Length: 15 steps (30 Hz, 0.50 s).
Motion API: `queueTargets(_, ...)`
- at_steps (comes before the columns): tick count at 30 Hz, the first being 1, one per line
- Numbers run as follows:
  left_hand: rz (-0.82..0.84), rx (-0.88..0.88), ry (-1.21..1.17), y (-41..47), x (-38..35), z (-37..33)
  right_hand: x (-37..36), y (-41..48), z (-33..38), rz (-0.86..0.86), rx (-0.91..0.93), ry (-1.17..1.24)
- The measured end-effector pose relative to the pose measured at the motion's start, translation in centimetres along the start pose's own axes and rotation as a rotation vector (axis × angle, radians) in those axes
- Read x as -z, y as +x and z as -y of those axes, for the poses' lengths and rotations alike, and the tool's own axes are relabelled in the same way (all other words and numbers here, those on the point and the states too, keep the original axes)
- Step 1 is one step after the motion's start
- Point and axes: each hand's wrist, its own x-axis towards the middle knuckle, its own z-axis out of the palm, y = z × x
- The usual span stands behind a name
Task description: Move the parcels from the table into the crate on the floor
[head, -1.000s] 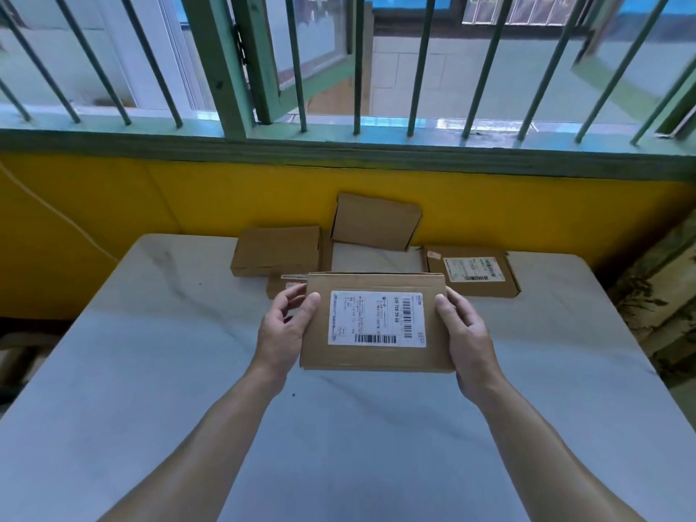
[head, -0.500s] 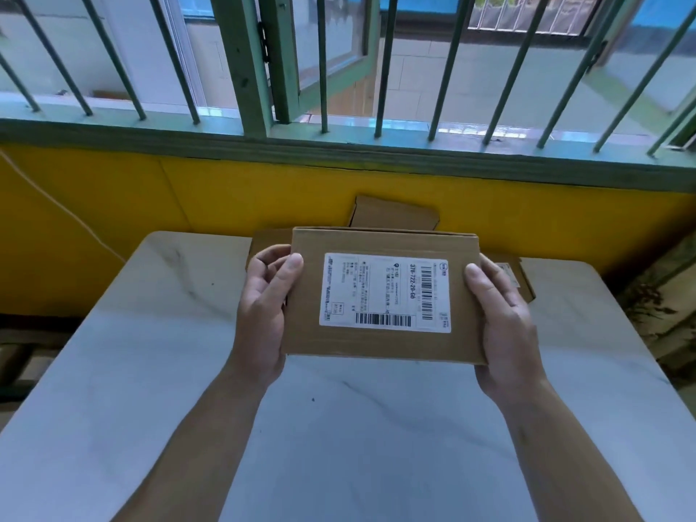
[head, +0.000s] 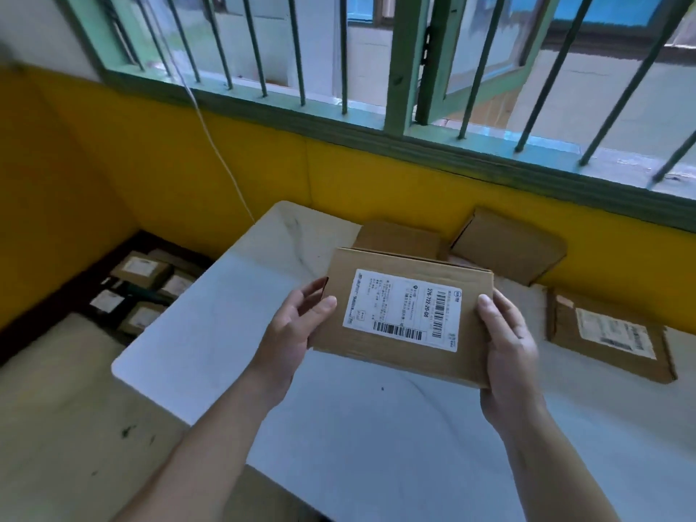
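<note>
the left thumb [head: 324, 304] presses the top face of the held parcel [head: 399, 365] at its 9 o'clock edge, the other fingers curled under it; the right thumb [head: 488, 305] presses the 3 o'clock edge in the same manner. the left hand [head: 297, 325] and the right hand [head: 506, 356] thus clamp the box between them, white label [head: 405, 310] up, clear of the table [head: 233, 333]. change: half a second ago the view faced the window squarely; it has now swung toward 9 o'clock, and the crate [head: 71, 295] appears on the floor at 9 o'clock of the table, with stored parcels [head: 141, 269] already inside. this indicates the lift is complete and the carry has begun. three remaining parcels [head: 610, 337] lie on the table from 12 to 3 o'clock of the held one. the next move probably requires clearing the table's 9 o'clock edge, then lowering.
</note>
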Motion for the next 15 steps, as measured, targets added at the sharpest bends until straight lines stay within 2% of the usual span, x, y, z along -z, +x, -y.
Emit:
queueTargets(5,-0.279,0.069,0.004,-3.3,7.4,1.8,-7.1,0.1,-5.4,0.154,-0.169,-0.083)
queueTargets(9,-0.485,0.120,-0.092,-5.7,13.7,3.0,-13.9,-0.5,-8.9,0.289,-0.215,-0.176)
queueTargets(15,-0.658,0.127,-0.171,-7.5,25.5,3.0,-27.0,-2.4,-14.5,0.444,-0.211,-0.286)
